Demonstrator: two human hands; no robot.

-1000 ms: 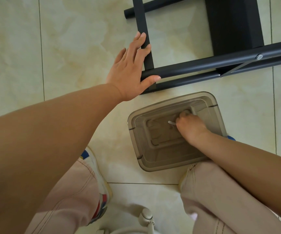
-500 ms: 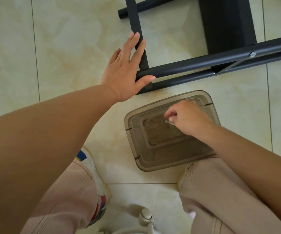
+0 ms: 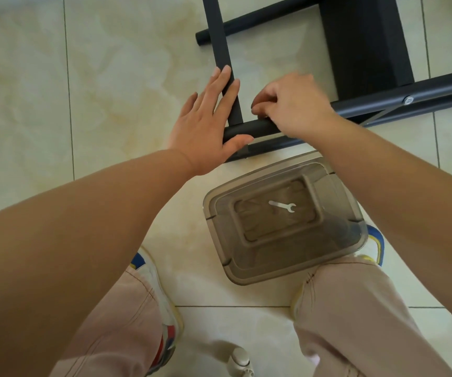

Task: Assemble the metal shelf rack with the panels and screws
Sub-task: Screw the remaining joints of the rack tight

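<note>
The black metal rack frame [image 3: 423,91] lies on the tiled floor, with a black panel [image 3: 366,42] fixed across it and a silver screw head [image 3: 409,100] on its long tube. My left hand [image 3: 206,123] lies flat with spread fingers on the corner where the upright bar [image 3: 218,31] meets the long tube. My right hand [image 3: 292,107] hovers at the same corner with its fingertips pinched together; anything between them is hidden. A small silver wrench [image 3: 282,205] lies on the lid of a smoky plastic box [image 3: 341,240].
The box sits on the floor between my knees, just below the frame. My shoes [image 3: 162,292] flank it. A second black tube [image 3: 249,21] lies at the top. A white rounded object [image 3: 239,360] is at the bottom edge.
My right hand has left the box lid and moved up to the frame corner beside my left hand. The wrench stays uncovered on the lid. My left hand keeps its place.
</note>
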